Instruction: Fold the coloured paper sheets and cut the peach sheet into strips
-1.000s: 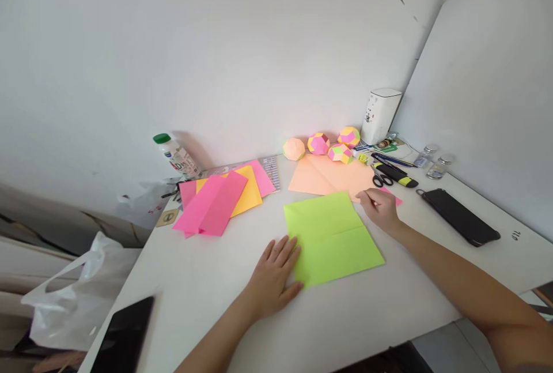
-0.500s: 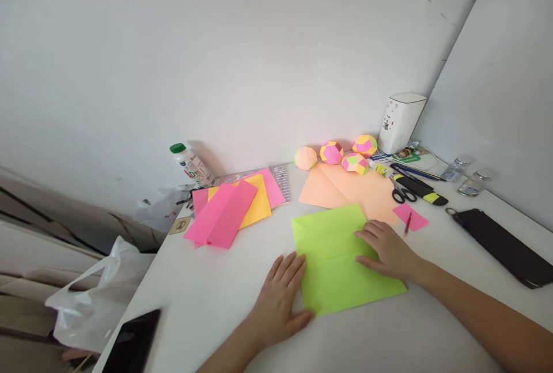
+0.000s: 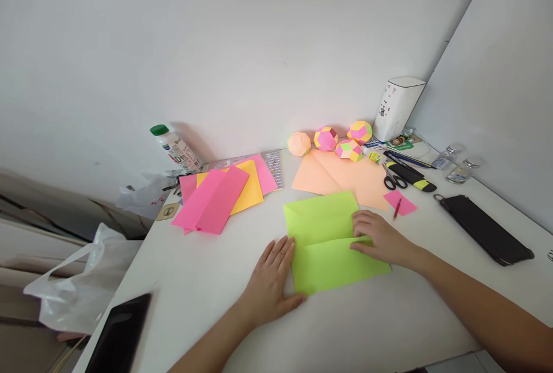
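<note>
A bright green sheet of paper [image 3: 332, 266] lies before me, with a crease running across its middle that stands up a little as a ridge. Spread flat, my left hand [image 3: 268, 283] rests at the sheet's left edge, fingertips and thumb touching it. At the right end of the crease, my right hand [image 3: 382, 238] pinches the raised fold of the paper between thumb and fingers. Just beyond lie peach sheets [image 3: 319, 174], partly under the green one. A small pink paper piece [image 3: 407, 207] with a thin red stick [image 3: 397, 209] on it is right of them.
Pink sheets [image 3: 211, 200] and a yellow sheet [image 3: 256, 188] overlap at left, near a green-capped bottle [image 3: 177, 148]. Several paper balls [image 3: 326, 139] line the wall. Scissors [image 3: 394, 180], a cutter [image 3: 415, 176], glass jars [image 3: 463, 171], a black pouch [image 3: 488, 229] and a phone [image 3: 118, 332] surround the work.
My right hand has closed on the green paper at its crease, and the fold now stands up more. My left hand keeps its place at the edge. The whole view has shifted slightly.
</note>
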`<state>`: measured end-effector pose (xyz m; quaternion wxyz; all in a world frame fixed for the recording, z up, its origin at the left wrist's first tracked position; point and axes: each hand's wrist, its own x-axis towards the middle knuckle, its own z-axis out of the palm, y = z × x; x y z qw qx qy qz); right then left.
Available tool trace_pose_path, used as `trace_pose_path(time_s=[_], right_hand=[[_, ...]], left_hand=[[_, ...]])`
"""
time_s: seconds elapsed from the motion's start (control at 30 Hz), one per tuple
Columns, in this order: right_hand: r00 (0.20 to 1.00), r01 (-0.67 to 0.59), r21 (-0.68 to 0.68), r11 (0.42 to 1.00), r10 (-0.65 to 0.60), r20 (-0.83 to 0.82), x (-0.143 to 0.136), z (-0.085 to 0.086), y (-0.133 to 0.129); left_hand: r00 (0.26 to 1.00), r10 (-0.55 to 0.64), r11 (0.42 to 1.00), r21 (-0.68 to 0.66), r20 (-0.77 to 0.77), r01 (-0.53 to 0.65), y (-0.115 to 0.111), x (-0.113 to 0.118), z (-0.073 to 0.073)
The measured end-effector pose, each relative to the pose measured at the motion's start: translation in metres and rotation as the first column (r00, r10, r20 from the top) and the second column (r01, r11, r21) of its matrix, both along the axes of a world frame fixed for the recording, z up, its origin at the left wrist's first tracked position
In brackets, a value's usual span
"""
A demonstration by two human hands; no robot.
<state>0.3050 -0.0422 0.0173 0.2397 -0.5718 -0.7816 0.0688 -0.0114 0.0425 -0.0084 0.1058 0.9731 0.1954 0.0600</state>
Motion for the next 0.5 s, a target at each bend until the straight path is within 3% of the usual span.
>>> trace_pose_path(time_s=[0.1, 0.2, 0.27, 0.37, 0.5], right_hand=[[0.996, -0.047, 0.190, 0.981, 0.060, -0.063, -0.006, 0.013, -0.005], [0.992, -0.124, 0.467, 0.875, 0.125, 0.030, -0.018, 0.032, -0.017], [0.974, -0.225, 0.544, 0.808, 0.172, 0.147, -0.027, 0.041, -0.025], [0.945, -0.325, 0.470, 0.821, 0.260, 0.200, -0.037, 0.045, -0.031], [0.916, -0.400, 0.153, 0.904, 0.399, 0.036, -0.034, 0.039, -0.029]], left_hand=[[0.983, 0.138, 0.989, -0.064, 0.119, -0.131, -0.003, 0.001, -0.003], [0.913, 0.237, 0.971, -0.061, 0.332, -0.230, 0.000, 0.003, -0.005], [0.867, 0.198, 0.977, -0.018, 0.458, -0.214, 0.005, 0.003, -0.004], [0.833, 0.047, 0.994, 0.060, 0.552, -0.096, 0.015, 0.003, -0.003], [0.843, -0.153, 0.988, 0.103, 0.516, 0.116, 0.021, 0.004, -0.005]])
